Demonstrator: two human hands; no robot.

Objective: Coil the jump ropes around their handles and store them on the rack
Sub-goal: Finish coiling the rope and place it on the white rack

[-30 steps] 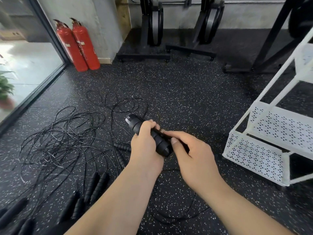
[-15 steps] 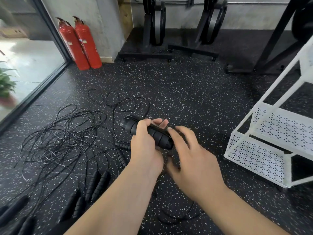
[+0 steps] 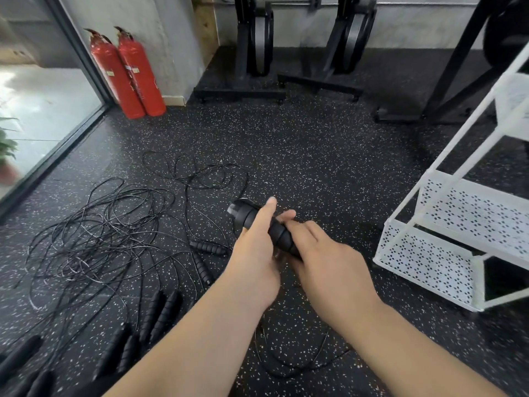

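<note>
Jump-rope cord [image 3: 286,373] looped on speckled floor [image 3: 315,167] beneath the forearms, partly hidden by them. Above it, thick black ribbed handles [image 3: 252,219], one or a pressed pair impossible to tell, gripped mid-length by the left hand [image 3: 254,262], lower end buried in the right hand's [image 3: 329,265] curled fingers. Loose handles [image 3: 163,310] leftward, at least six, nearest ones blurred and cut by the frame edge. Beyond, tangled cords [image 3: 94,239], uncountable. White perforated rack [image 3: 423,262] rightward, two shelves visible, top cropped. Two red fire extinguishers [image 3: 128,73] against the far wall.
</note>
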